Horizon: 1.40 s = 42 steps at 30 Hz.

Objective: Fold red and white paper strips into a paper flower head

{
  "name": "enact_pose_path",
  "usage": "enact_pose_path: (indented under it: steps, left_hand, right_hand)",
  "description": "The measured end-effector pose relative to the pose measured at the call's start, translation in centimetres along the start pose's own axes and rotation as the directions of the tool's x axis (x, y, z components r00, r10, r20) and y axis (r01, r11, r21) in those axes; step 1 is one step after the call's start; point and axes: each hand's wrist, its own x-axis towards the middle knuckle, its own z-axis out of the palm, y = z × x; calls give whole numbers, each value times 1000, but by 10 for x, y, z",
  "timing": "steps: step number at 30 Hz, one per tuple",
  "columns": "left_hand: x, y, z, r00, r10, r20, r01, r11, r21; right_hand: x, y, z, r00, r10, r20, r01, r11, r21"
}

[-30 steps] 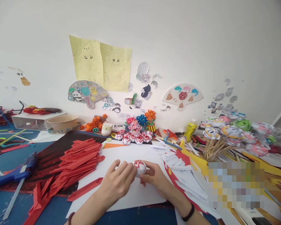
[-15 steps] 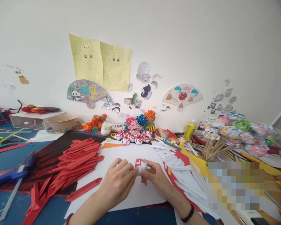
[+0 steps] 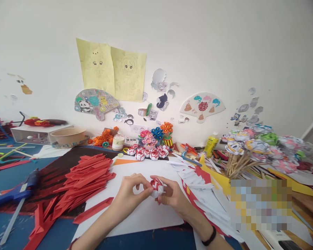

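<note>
A small round folded-paper flower (image 3: 157,188), with red and white zigzag petals, is held above a white sheet (image 3: 146,217). My right hand (image 3: 173,195) wraps its fingers and thumb around the flower's right side. On the opposite side, my left hand (image 3: 136,191) pinches at the flower's edge with thumb and forefinger. Folded red paper strips (image 3: 87,177) lie in a pile left of the sheet, with a single red strip (image 3: 94,210) nearer my left forearm. Folded white strips (image 3: 200,192) are heaped to the right. Several finished red-and-white flowers (image 3: 148,152) sit beyond my hands.
A blue glue gun (image 3: 22,191) with a glue stick rests at the left. Behind stand a round tan bowl (image 3: 69,136), a jar (image 3: 118,142) and a yellow bottle (image 3: 211,145). Paper flowers on sticks (image 3: 236,165) crowd the right side. A wall closes off the back.
My left hand's fingers have opened from a tight curl into a looped pinch at the flower. The flower has turned, showing more of its red centre and white petals.
</note>
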Motion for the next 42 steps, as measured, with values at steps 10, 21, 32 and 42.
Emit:
enact_pose_path:
  steps: [10, 21, 32, 42]
  left_hand:
    - [-3, 3, 1, 1000, 27, -2, -26, 979, 200]
    - [-6, 9, 4, 996, 75, 49, -85, 962, 258]
    - [-10, 9, -2, 954, 275, 119, -300, 878, 374]
    - [-8, 10, -4, 965, 222, 137, -257, 903, 345]
  right_hand:
    - [1, 3, 2, 1000, -29, 1, 29, 999, -39]
    - [2, 3, 1, 999, -40, 16, 41, 998, -40]
    - [1, 3, 2, 997, -60, 55, 60, 998, 9]
    - [2, 3, 1, 996, -69, 54, 70, 997, -13]
